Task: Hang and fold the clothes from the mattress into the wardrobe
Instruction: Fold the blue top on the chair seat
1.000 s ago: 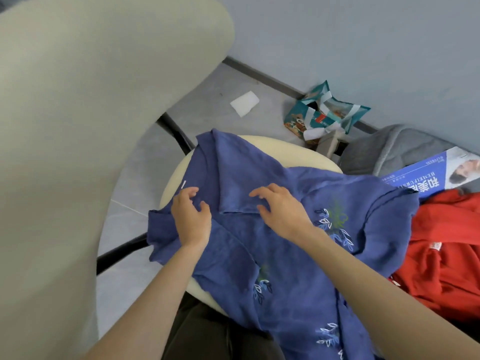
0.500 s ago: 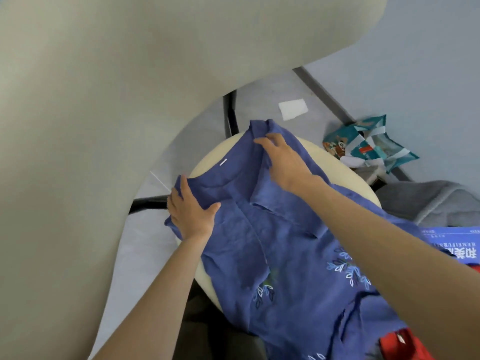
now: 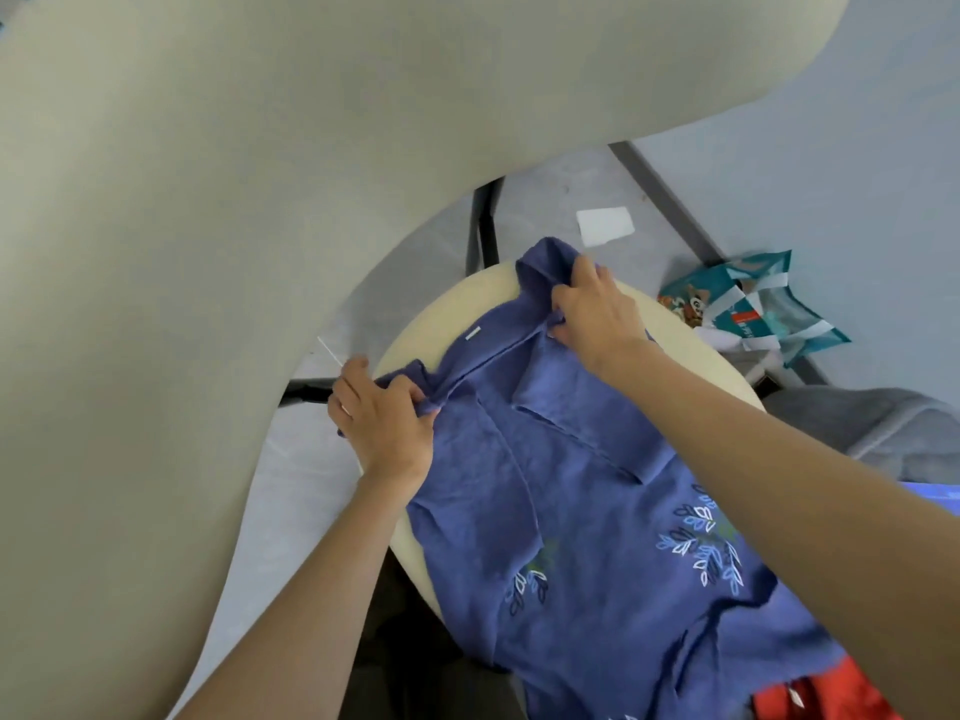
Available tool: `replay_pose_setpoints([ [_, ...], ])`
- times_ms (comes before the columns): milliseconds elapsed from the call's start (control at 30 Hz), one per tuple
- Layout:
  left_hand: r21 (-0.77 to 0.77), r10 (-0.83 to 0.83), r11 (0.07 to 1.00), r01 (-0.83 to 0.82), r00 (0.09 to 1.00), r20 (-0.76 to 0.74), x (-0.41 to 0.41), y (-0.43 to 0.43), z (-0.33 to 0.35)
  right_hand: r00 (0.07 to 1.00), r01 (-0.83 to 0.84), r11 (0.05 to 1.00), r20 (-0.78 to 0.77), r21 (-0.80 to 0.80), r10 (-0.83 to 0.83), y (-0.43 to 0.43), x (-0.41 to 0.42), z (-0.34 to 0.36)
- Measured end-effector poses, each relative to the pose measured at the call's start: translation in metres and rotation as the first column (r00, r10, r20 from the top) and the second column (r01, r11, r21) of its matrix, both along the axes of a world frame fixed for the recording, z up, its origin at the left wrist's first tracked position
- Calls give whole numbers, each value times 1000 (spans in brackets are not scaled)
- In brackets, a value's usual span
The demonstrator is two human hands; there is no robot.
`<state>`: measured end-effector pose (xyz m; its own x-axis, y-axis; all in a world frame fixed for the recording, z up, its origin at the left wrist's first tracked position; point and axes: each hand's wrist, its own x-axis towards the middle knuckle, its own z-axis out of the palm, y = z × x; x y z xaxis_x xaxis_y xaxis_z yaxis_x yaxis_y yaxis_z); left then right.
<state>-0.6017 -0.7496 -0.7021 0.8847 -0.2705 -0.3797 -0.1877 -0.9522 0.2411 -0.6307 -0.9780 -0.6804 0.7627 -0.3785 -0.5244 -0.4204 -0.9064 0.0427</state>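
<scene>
Big beige shape [image 3: 182, 252]: It fills the left side and the top. It is smooth and curved. I cannot tell what it is.

Left hand [image 3: 382, 413]: It is at the left edge of the seat. Its fingers and thumb are curled and pinch a bunch of the shirt near one end of the collar.

Round cream seat [image 3: 447, 314]: It carries the top of the shirt. Black legs [image 3: 483, 220] show behind it, on the grey floor.

Blue shirt [image 3: 571, 485]: It lies on the seat with the collar at the far side. A small white tag [image 3: 473, 333] shows on the collar, between the two hands. The bottom part, with its leaf pattern [image 3: 701, 543], hangs off the near edge towards the person.

Right hand [image 3: 592, 309]: It is at the far edge of the seat. Its fingers are curled round the other end of the collar and hold a fold of it.

Step now: I think the person is pulling the top of the shirt straight, to fold it or hang it.

Next move: Both hands should pull evenly, so the collar lies flat and the shirt does not slide off. I see no hanger.

White paper [image 3: 605, 227]: It lies on the floor behind the seat.

Teal bag [image 3: 748, 309]: It is crumpled on the floor by the wall, to the right of the seat.

Grey cloth [image 3: 883, 423]: It is at the right edge of the view.

Red cloth [image 3: 831, 693]: It peeks out at the bottom right, just beside the shirt's hem.
</scene>
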Motion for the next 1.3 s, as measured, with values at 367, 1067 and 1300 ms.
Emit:
replay_pose_setpoints([
  [367,73,-263,959,274,956,-126,-12,-8,17,994,-106,994,14,9,106,4,-42,23],
  [1067,-336,-200,913,232,971,128,14,-39,81,697,435,838,466,330,-545,-2,-32,61],
  [1300,-132,-684,729,671,706,-185,-57,-31,69,739,592,802,343,83,-581,6,-113,57],
])
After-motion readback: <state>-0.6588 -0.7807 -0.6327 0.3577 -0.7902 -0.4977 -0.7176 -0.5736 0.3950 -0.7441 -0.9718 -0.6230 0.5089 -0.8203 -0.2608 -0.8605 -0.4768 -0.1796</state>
